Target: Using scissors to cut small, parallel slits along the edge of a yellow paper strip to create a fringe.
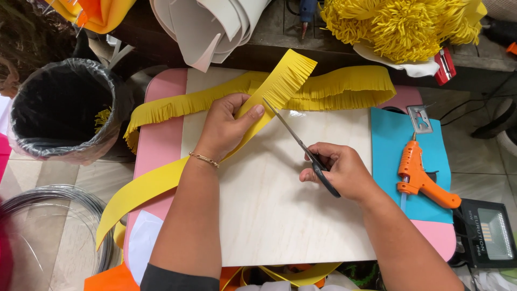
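My left hand (225,125) pinches a long yellow foam strip (280,86) whose upper edge is cut into a fine fringe; the uncut part trails down left over the table edge. My right hand (338,171) grips black-handled scissors (301,144), their blades closed or nearly so, with the tips at the strip's edge just right of my left thumb. Both hands hover over a pale wooden board (280,215) lying on a pink table (159,145).
A fringed yellow strip (350,86) loops across the board's far edge. An orange glue gun (421,175) lies on a blue sheet (390,140) at right. A black-lined bin (59,110) stands left, wire coils (59,199) below it. Yellow pompom mass (398,24) and grey foam rolls (210,27) sit behind.
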